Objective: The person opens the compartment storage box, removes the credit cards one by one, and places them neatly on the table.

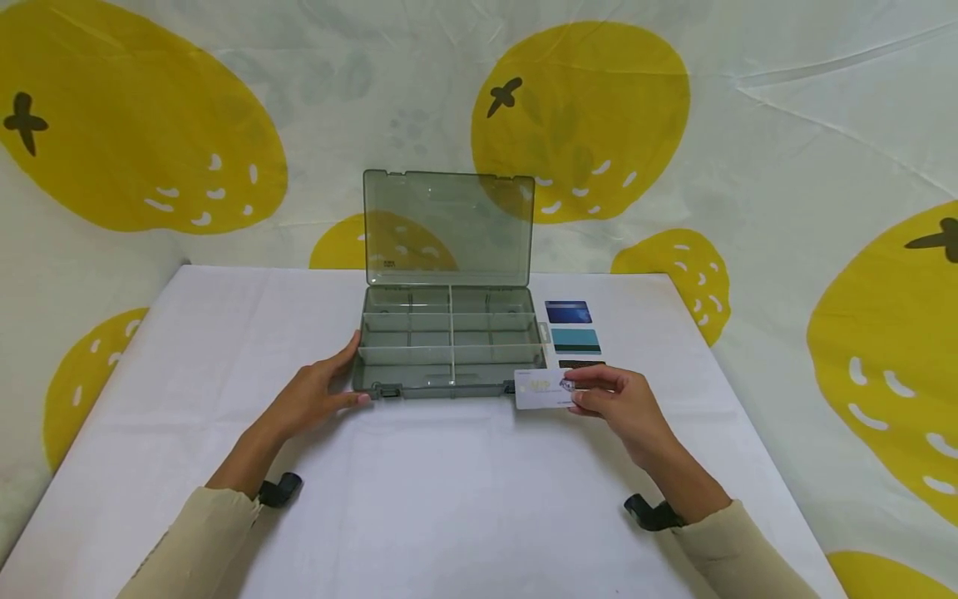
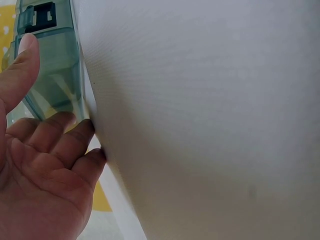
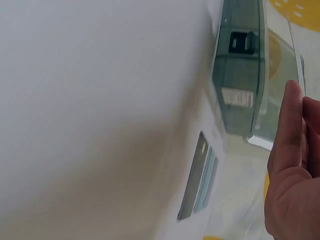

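Note:
A smoky grey plastic compartment box (image 1: 452,388) stands on the table with its see-through lid (image 1: 449,229) raised at the back. Thin dividers split the box into several bare sections. My left hand (image 1: 318,387) grips the box's front left corner, thumb on the front wall and fingers along the side; the left wrist view shows this hand (image 2: 55,165) close up. Between thumb and fingers, my right hand (image 1: 621,408) pinches a white card (image 1: 540,389) with gold print. That card overlaps the box's front right corner in the head view. The right wrist view shows it nearly edge-on.
Right of the box lie a dark blue card (image 1: 569,312), a teal card (image 1: 576,341) and a dark card (image 1: 582,363) in a column, the last partly hidden by the right hand. A white cloth covers the table (image 1: 449,499). Behind hangs a fruit-patterned curtain (image 1: 359,100).

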Motion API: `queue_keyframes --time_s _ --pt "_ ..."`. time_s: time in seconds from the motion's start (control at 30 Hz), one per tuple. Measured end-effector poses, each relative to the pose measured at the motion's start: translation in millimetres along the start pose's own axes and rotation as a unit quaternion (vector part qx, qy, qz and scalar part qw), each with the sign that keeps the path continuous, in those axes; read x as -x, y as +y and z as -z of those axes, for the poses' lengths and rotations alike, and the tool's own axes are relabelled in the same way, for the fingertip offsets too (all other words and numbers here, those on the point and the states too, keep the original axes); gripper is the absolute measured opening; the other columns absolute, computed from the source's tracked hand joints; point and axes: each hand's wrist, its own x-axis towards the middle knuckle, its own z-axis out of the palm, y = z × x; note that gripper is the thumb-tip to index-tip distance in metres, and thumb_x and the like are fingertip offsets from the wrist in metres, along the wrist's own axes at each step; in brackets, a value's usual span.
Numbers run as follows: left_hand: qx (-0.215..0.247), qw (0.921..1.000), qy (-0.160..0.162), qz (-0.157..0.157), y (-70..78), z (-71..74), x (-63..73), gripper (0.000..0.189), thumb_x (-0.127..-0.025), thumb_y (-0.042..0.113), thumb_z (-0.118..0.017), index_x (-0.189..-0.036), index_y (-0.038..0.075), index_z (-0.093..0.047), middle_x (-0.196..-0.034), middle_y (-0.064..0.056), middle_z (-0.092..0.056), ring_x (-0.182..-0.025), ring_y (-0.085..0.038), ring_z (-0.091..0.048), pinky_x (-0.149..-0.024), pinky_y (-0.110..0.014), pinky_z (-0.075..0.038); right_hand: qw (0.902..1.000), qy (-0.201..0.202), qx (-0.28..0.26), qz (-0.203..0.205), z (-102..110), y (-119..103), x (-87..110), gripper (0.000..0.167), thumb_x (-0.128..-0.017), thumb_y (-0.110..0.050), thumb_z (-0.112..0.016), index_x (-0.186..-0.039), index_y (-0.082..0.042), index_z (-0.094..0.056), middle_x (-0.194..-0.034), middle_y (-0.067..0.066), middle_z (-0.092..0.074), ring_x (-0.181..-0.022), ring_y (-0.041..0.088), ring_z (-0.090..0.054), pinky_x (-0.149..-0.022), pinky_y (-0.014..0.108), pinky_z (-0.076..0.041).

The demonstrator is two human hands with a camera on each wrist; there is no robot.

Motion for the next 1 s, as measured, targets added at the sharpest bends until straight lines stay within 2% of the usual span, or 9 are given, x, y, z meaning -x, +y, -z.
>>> queue_keyframes --time_s 0.17,0.3,0.5,0.7,1.0 --pt "0.008 0.9999 0.000 -0.011 0.9 0.8 1.5 0.107 -0.094 0.035 -0.083 -0.172 0.020 -0.012 -0.174 -0.017 -0.025 -0.159 -0.047 -0.028 -0.127 -0.067 -0.029 0.9989 0.035 0.008 -0.029 18 10 7.1 0.037 -0.101 -0.001 -0.068 -0.137 -0.005 -0.070 -0.147 0.017 -0.061 -0.112 0.023 -0.073 -0.095 0.035 -0.065" --pt "0.007 0.9999 -0.003 -0.009 0.6 0.3 1.4 0.107 -0.094 0.033 -0.083 -0.172 0.020 -0.011 -0.174 -0.016 -0.024 -0.160 -0.046 -0.028 -0.127 -0.066 -0.029 0.9976 0.048 0.016 -0.048 32 19 10.6 0.039 -0.102 -0.003 -0.068 -0.141 -0.005 -0.068 -0.151 0.017 -0.059 -0.111 0.018 -0.073 -0.095 0.033 -0.064" --pt "0.003 1.0000 0.000 -0.006 1.5 0.4 2.5 0.107 -0.093 0.035 -0.083 -0.172 0.020 -0.012 -0.173 -0.018 -0.026 -0.159 -0.047 -0.029 -0.126 -0.067 -0.029 0.9956 0.056 0.039 -0.063 48 33 11.4 0.041 -0.103 -0.005 -0.068 -0.143 -0.002 -0.064 -0.144 0.015 -0.065 -0.104 0.012 -0.074 -0.093 0.029 -0.065" --pt "0.005 1.0000 -0.002 -0.004 2.3 0.9 3.1 0.106 -0.094 0.036 -0.082 -0.172 0.020 -0.012 -0.173 -0.018 -0.026 -0.159 -0.047 -0.029 -0.127 -0.067 -0.029 0.9943 0.062 0.045 -0.075 56 42 10.0 0.042 -0.101 -0.003 -0.070 -0.142 0.002 -0.064 -0.133 0.008 -0.073 -0.101 0.012 -0.075 -0.089 0.027 -0.065" --pt "0.003 1.0000 -0.004 -0.004 0.5 1.4 1.0 0.108 -0.094 0.033 -0.083 -0.172 0.022 -0.010 -0.174 -0.016 -0.024 -0.160 -0.046 -0.027 -0.127 -0.067 -0.028 0.9911 0.066 0.083 -0.081 56 47 9.6 0.039 -0.102 -0.007 -0.069 -0.140 -0.001 -0.067 -0.138 0.020 -0.069 -0.102 0.015 -0.073 -0.085 0.026 -0.066"
